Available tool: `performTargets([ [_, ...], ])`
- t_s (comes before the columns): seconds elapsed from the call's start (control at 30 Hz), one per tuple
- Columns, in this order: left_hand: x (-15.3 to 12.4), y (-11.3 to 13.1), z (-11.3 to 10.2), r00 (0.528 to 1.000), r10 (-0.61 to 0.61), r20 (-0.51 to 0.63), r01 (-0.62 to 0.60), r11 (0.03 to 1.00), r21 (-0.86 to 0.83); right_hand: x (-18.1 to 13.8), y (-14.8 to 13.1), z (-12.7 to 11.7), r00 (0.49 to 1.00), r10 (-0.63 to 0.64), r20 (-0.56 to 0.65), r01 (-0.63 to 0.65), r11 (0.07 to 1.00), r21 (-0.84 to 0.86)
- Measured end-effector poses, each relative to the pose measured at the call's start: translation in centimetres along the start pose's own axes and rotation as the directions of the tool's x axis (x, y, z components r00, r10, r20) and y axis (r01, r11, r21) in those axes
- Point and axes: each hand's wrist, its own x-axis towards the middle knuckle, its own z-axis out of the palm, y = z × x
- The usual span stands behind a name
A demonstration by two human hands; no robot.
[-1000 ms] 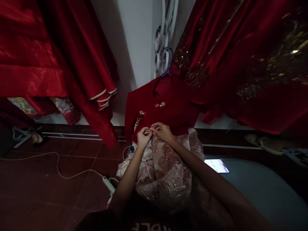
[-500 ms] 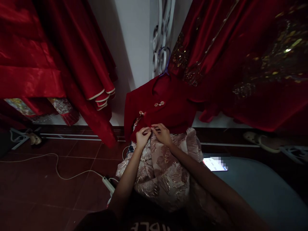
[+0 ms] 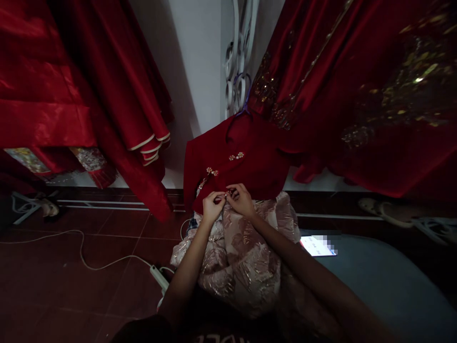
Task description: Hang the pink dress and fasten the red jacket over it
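Note:
A red jacket (image 3: 257, 166) with jewelled fastenings (image 3: 236, 156) hangs on a purple hanger (image 3: 246, 102) in front of me. Below its hem spreads a pink and silver brocade skirt (image 3: 246, 257), partly under my forearms. My left hand (image 3: 213, 206) is pinched at the jacket's lower front edge. Fingertips meeting it from the other side, my right hand (image 3: 241, 199) is pinched too. Something tiny shows between the fingertips, too small and dim to name. A beaded ornament (image 3: 212, 171) sits on the jacket just above my left hand.
Red garments (image 3: 117, 85) hang at left, and sequinned red ones (image 3: 392, 105) at right. A lit phone (image 3: 316, 245) lies on a grey-blue stool (image 3: 385, 281). On the tiled floor, a power strip (image 3: 159, 278) trails a white cable (image 3: 103, 267). A white scrolled metal stand (image 3: 237, 57) rises behind.
The fingers of both hands have shifted slightly, still together at the hem. The whole view has moved a little. The jacket stays in place.

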Motion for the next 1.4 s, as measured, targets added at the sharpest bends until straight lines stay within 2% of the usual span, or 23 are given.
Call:
performTargets([
  [0.13,-0.1,0.0,0.2,0.997,-0.017,-0.074,0.014,0.999,-0.031,1.5,0.0,-2.1,0.990,0.034,0.134,-0.034,0.999,-0.005],
  [0.27,-0.3,0.2,0.3,0.998,-0.021,-0.052,0.018,0.999,-0.049,2.6,0.2,-4.4,0.969,0.092,0.227,-0.094,0.996,-0.002],
  [0.37,-0.3,0.4,0.3,0.999,-0.031,-0.035,0.030,0.999,-0.034,2.5,0.5,-4.8,0.963,0.114,0.245,-0.107,0.993,-0.041],
  [0.57,-0.1,0.5,-0.1,0.997,-0.075,0.024,0.077,0.994,-0.073,2.3,1.1,-4.6,0.909,0.043,0.414,-0.055,0.998,0.017],
  [0.7,0.0,0.5,-0.2,0.996,-0.080,0.033,0.083,0.993,-0.087,1.9,0.8,-5.9,0.874,-0.005,0.486,-0.045,0.995,0.090],
  [0.8,0.1,0.5,-0.1,0.996,-0.089,0.022,0.091,0.991,-0.095,1.2,0.9,-7.0,0.856,0.006,0.516,-0.091,0.986,0.139],
  [0.87,0.1,0.6,0.0,0.995,-0.098,0.011,0.098,0.990,-0.098,1.1,1.1,-7.1,0.863,0.030,0.504,-0.140,0.973,0.181],
  [0.97,0.3,0.7,0.2,0.994,-0.112,0.006,0.112,0.989,-0.101,2.0,1.3,-6.0,0.899,0.089,0.429,-0.223,0.936,0.273],
  [1.03,0.6,0.8,0.2,0.991,-0.134,0.006,0.134,0.986,-0.100,3.1,1.2,-4.6,0.932,0.154,0.327,-0.273,0.893,0.359],
  [1.1,1.1,1.0,0.1,0.987,-0.158,0.019,0.159,0.983,-0.093,3.9,0.9,-2.9,0.960,0.216,0.177,-0.276,0.827,0.489],
  [1.2,1.8,1.8,-0.8,0.985,-0.170,0.035,0.173,0.981,-0.089,4.6,0.3,-0.4,0.956,0.290,0.053,-0.258,0.735,0.627],
  [1.27,2.0,3.5,-1.8,0.985,-0.167,-0.046,0.163,0.983,-0.080,4.9,-0.1,0.8,0.948,0.313,0.052,-0.275,0.728,0.628],
  [1.33,1.6,6.5,-2.9,0.986,-0.131,-0.100,0.128,0.991,-0.031,5.4,-0.4,1.5,0.950,0.303,0.078,-0.286,0.740,0.609],
  [1.37,1.3,8.4,-3.4,0.994,-0.095,-0.045,0.096,0.995,0.010,5.7,-0.6,1.6,0.953,0.289,0.087,-0.281,0.744,0.606],
  [1.4,0.9,10.4,-3.6,0.987,-0.045,0.153,0.040,0.999,0.031,5.9,-0.6,1.7,0.957,0.274,0.095,-0.274,0.748,0.604],
])
